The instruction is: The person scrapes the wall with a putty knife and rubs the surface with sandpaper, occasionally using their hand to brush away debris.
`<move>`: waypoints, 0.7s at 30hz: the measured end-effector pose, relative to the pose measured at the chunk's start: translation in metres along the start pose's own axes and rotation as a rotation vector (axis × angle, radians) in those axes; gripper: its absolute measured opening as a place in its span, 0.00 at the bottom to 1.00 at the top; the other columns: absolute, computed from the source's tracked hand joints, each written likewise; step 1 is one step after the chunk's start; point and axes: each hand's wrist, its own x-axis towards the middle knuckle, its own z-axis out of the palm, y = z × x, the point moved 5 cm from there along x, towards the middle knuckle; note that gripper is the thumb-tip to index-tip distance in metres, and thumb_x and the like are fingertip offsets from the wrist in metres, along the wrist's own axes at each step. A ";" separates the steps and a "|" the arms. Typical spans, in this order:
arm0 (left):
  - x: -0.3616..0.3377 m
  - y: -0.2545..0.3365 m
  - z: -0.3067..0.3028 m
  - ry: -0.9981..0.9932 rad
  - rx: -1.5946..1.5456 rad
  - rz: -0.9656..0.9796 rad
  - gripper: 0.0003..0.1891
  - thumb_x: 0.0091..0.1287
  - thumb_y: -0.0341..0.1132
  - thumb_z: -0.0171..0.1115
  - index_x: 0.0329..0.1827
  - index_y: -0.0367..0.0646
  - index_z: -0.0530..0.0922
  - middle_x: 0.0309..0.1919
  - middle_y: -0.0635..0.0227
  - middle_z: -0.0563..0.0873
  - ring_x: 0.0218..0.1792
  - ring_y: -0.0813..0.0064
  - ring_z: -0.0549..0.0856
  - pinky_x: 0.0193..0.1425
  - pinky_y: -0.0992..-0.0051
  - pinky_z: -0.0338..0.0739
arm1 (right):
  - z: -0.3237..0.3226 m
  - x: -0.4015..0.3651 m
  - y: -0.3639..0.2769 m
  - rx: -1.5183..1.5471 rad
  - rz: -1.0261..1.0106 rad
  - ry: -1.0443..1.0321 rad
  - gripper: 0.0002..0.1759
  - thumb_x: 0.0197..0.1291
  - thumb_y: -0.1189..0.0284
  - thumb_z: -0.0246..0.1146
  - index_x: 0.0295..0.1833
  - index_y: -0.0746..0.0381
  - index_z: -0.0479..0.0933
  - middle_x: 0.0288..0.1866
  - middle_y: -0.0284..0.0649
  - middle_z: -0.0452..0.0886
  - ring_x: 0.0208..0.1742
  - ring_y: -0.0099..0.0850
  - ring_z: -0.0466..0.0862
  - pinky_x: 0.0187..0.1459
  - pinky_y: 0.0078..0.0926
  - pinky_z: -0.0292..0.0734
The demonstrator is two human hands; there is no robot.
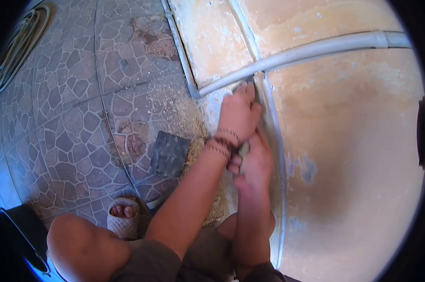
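My left hand (240,113), with braided bands at its wrist, is closed on the upper part of a narrow tool. The tool's dark end shows just under the white pipe (316,49), beside a thin vertical conduit (277,136) on the wall. Lower down, my right hand (257,162) is closed round a pale piece that looks like the tool's handle, close to the left wrist. Fingers hide most of the tool, and its exact kind cannot be made out. Bare, scraped plaster lies around the pipe junction.
A dark square slab (170,154) lies on the stone-patterned floor (71,127) among pale crumbs. A coiled hose (22,47) is at the upper left. A black container (27,235) stands at the lower left, near my sandalled foot (123,217). The yellowish wall (353,141) fills the right.
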 end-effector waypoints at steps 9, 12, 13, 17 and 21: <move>-0.002 -0.001 0.003 0.111 0.099 0.069 0.24 0.54 0.32 0.57 0.55 0.32 0.75 0.49 0.43 0.79 0.50 0.50 0.80 0.57 0.67 0.75 | -0.005 0.004 -0.002 -0.024 0.057 0.010 0.22 0.68 0.62 0.50 0.64 0.59 0.65 0.20 0.30 0.67 0.11 0.18 0.64 0.09 0.17 0.55; -0.004 0.004 -0.009 -0.058 0.027 -0.105 0.24 0.54 0.32 0.57 0.55 0.31 0.74 0.49 0.42 0.79 0.50 0.50 0.80 0.59 0.67 0.73 | -0.001 0.001 0.002 0.014 0.041 -0.053 0.21 0.68 0.63 0.50 0.63 0.59 0.65 0.20 0.30 0.67 0.11 0.18 0.64 0.09 0.16 0.56; -0.013 0.007 -0.011 -0.072 0.014 -0.120 0.24 0.54 0.32 0.57 0.55 0.31 0.74 0.49 0.42 0.78 0.50 0.49 0.80 0.59 0.67 0.73 | -0.003 -0.002 0.005 0.009 0.036 -0.045 0.21 0.68 0.63 0.50 0.63 0.59 0.65 0.20 0.30 0.68 0.11 0.18 0.64 0.09 0.16 0.56; -0.019 -0.001 -0.003 0.052 -0.079 -0.081 0.24 0.54 0.32 0.56 0.54 0.29 0.74 0.54 0.40 0.75 0.50 0.46 0.79 0.58 0.64 0.74 | -0.008 0.001 0.011 -0.021 0.023 -0.010 0.21 0.68 0.63 0.49 0.63 0.59 0.65 0.21 0.30 0.68 0.11 0.18 0.64 0.10 0.16 0.55; -0.036 -0.013 0.001 -0.102 -0.160 -0.183 0.25 0.57 0.34 0.56 0.58 0.31 0.72 0.56 0.42 0.74 0.53 0.48 0.77 0.62 0.65 0.71 | -0.011 -0.013 0.020 -0.054 0.036 0.036 0.21 0.68 0.63 0.50 0.62 0.59 0.66 0.20 0.30 0.68 0.10 0.18 0.63 0.10 0.16 0.55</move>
